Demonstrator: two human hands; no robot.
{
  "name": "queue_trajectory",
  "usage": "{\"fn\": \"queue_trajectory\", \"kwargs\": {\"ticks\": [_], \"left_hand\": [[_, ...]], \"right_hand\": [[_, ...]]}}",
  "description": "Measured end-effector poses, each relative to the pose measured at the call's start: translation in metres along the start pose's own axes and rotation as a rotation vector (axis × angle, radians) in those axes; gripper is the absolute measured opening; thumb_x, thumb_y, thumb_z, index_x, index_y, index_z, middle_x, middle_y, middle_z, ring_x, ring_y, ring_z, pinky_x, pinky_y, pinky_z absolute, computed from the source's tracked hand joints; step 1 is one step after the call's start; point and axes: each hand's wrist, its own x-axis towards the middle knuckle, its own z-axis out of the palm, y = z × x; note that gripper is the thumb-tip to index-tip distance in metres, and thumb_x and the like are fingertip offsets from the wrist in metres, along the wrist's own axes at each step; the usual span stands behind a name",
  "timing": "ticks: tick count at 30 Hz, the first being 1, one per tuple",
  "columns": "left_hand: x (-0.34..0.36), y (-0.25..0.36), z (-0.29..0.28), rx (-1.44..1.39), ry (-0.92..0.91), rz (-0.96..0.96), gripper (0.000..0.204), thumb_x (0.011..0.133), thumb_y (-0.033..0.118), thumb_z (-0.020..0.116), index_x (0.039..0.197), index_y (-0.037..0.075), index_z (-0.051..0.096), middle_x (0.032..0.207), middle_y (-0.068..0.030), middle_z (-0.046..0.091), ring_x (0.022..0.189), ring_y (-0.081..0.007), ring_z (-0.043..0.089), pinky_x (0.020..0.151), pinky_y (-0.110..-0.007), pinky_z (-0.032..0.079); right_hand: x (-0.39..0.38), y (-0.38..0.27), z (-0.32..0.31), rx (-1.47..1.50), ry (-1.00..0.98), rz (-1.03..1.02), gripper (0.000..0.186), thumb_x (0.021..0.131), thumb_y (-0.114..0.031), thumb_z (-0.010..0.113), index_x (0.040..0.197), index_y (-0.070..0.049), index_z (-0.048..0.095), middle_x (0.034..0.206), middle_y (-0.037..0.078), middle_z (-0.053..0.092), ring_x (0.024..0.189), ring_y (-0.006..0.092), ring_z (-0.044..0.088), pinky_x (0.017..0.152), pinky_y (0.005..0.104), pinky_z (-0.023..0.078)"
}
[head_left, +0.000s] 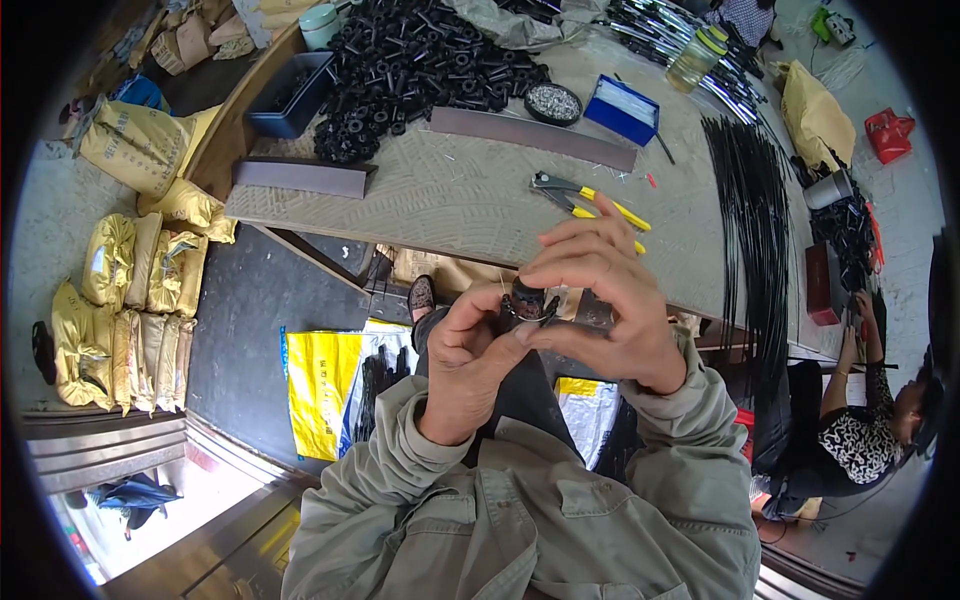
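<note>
Between both hands, in front of my chest, is a small black round part (527,300) with a thin, curved, shiny edge along its lower side. My left hand (468,362) pinches it from the left, thumb at its underside. From the right, my right hand (605,300) grips the same part with thumb below and index finger on top. My fingers cover much of it, so its exact kind cannot be made out. Just beyond the right fingers, yellow-handled pliers (560,190) lie on the worktable (440,215).
A large heap of black plastic parts (410,70) covers the back left of the table, beside a blue bin (290,95). Back there are a black bowl (553,103), a blue box (622,108) and a bottle (697,60). Long black rods (750,220) lie right; a co-worker (860,440) works beyond.
</note>
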Motion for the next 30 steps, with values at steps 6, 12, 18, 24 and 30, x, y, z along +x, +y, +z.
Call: {"fn": "queue_trajectory", "kwargs": {"ticks": [6,12,18,24,30], "left_hand": [[-0.003,0.005,-0.007,-0.087,-0.043,-0.097,0.027,0.082,-0.007,0.062,0.107,-0.001,0.055,0.101,-0.0045,0.059,0.094,-0.0101,0.055,0.086,-0.026,0.044],[-0.006,0.005,-0.009,-0.021,-0.016,-0.046,0.027,0.079,-0.007,0.066,0.105,-0.001,0.057,0.099,-0.0046,0.060,0.092,-0.0110,0.056,0.084,-0.025,0.046],[-0.007,0.007,-0.007,-0.018,0.006,-0.005,0.033,0.077,-0.009,0.067,0.108,0.000,0.058,0.099,-0.0056,0.059,0.091,-0.0118,0.057,0.083,-0.025,0.047],[-0.008,0.013,-0.015,-0.004,-0.076,0.022,0.030,0.076,-0.003,0.069,0.105,-0.001,0.059,0.096,-0.0056,0.060,0.089,-0.0129,0.058,0.082,-0.027,0.047],[-0.019,0.022,-0.024,0.019,-0.054,0.048,0.025,0.079,0.007,0.071,0.099,-0.002,0.059,0.092,-0.0053,0.059,0.083,-0.0116,0.056,0.078,-0.026,0.046]], "right_hand": [[-0.009,-0.006,0.012,-0.102,0.126,-0.038,0.027,0.065,-0.006,0.073,0.089,-0.015,0.066,0.084,-0.003,0.065,0.091,0.0174,0.060,0.108,0.0517,0.015],[-0.016,-0.008,0.024,-0.154,0.237,-0.091,0.024,0.065,-0.007,0.072,0.086,-0.014,0.066,0.084,-0.003,0.066,0.089,0.0163,0.061,0.108,0.0542,0.012],[-0.017,-0.010,0.025,-0.124,0.253,-0.146,0.025,0.064,-0.008,0.073,0.087,-0.015,0.066,0.095,0.000,0.066,0.097,0.0199,0.059,0.109,0.0535,0.009],[-0.028,-0.017,0.054,0.715,0.582,0.313,0.020,0.070,-0.005,0.074,0.087,-0.004,0.063,0.096,0.007,0.062,0.095,0.0175,0.056,0.094,0.0344,0.032],[-0.049,-0.010,0.075,0.965,0.194,0.227,0.018,0.073,-0.007,0.074,0.081,-0.001,0.059,0.078,0.003,0.058,0.074,0.0102,0.051,0.065,0.0248,0.039]]}}
